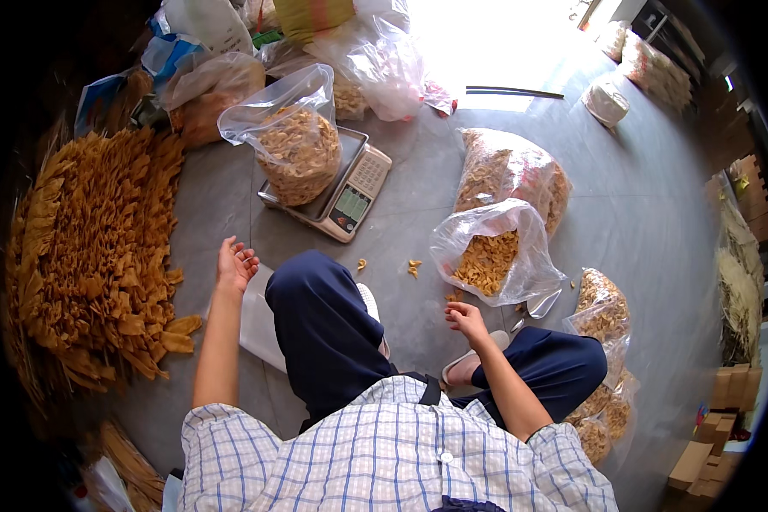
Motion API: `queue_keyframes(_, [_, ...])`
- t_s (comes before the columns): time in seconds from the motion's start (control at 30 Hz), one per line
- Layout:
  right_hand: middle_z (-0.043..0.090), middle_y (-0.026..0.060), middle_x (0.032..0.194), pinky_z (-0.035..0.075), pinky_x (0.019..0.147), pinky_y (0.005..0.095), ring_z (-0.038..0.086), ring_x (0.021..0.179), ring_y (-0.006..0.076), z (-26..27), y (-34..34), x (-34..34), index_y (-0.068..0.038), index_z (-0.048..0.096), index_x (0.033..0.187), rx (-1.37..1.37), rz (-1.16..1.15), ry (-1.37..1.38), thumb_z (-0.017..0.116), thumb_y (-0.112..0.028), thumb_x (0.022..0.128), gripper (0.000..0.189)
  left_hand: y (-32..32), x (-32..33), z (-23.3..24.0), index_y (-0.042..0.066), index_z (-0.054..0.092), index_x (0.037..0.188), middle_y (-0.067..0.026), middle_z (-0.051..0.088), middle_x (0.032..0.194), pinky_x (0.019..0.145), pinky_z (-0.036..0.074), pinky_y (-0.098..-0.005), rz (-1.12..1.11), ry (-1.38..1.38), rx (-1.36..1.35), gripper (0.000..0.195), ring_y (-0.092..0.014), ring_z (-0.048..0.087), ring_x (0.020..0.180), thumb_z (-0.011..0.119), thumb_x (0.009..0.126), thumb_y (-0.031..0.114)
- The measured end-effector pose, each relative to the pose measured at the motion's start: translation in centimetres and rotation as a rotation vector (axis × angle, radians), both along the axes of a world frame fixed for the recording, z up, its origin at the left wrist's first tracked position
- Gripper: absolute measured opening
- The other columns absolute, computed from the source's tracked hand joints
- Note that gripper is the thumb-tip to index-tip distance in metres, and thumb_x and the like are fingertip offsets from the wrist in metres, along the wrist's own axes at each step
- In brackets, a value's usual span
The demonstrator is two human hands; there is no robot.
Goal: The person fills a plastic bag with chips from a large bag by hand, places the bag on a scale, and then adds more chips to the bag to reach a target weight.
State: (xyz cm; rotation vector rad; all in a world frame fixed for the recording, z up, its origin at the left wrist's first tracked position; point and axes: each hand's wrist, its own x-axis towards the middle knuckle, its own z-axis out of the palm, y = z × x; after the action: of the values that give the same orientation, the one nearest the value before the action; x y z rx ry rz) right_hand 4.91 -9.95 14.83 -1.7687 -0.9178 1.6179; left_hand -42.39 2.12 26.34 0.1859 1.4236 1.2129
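My left hand is raised palm up with its fingers loosely curled and apart, holding nothing. It hovers beside my knee, near a stack of clear plastic bags on the floor. My right hand hangs with bent fingers just short of an opened plastic bag of dried yellow-brown pieces; nothing shows in it. A metal scoop lies by that bag's mouth. Ahead, a digital scale carries an open-topped clear bag filled with similar pieces.
Left stands a large pile of flat dried brown pieces. Behind the opened bag lies a fuller bag. Filled small bags sit right of my knee. Loose pieces dot the floor. Sacks crowd the back; cardboard boxes stand right.
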Motion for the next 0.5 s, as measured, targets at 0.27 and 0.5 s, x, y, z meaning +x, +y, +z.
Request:
queue_keyframes(0.27, [0.059, 0.0075, 0.097, 0.047, 0.066, 0.0270, 0.058, 0.084, 0.0160, -0.4, -1.6, 0.7, -0.001, 0.052, 0.111, -0.045, -0.023, -0.050, 0.047, -0.011, 0.084, 0.029, 4.1, 4.1, 7.7, 0.012, 0.049, 0.081, -0.0001, 0.052, 0.060, 0.045, 0.040, -0.0217, -0.175, 0.266, 0.348, 0.019, -0.011, 0.052, 0.050, 0.047, 0.083, 0.030])
queue_keyframes(0.5, [0.059, 0.0070, 0.096, 0.047, 0.063, 0.0257, 0.058, 0.082, 0.0150, -2.5, -2.6, 1.0, -0.001, 0.053, 0.110, -0.024, -0.001, -0.078, 0.047, -0.011, 0.084, 0.028, 11.8, 6.8, 15.2, 0.001, 0.060, 0.088, -0.0026, 0.060, 0.073, 0.061, 0.045, -0.0180, -0.135, 0.970, 0.963, 0.011, -0.007, 0.056, 0.066, 0.054, 0.082, 0.008])
